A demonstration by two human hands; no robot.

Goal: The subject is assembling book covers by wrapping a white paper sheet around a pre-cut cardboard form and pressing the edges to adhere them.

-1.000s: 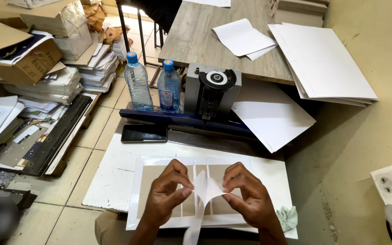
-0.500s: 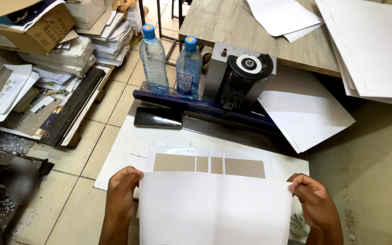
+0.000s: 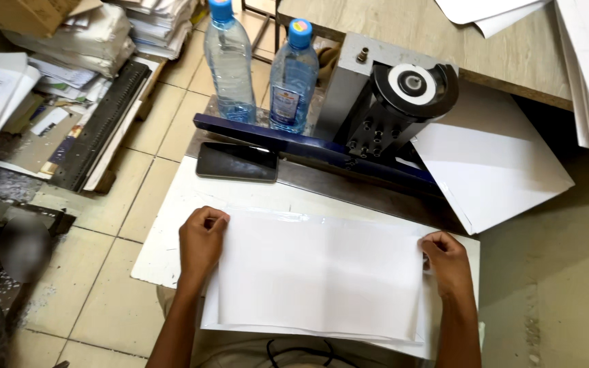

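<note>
Fingers of left hand and right hand curled, pinching side edges of white sheet, plain, flat, glossy-topped, lower centre of frame on white board; fingertips hidden underneath.

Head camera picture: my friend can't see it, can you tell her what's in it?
Two hands, left and right, hold a white sheet flat by its side edges. Beyond lie a phone, two bottles and a machine.
</note>
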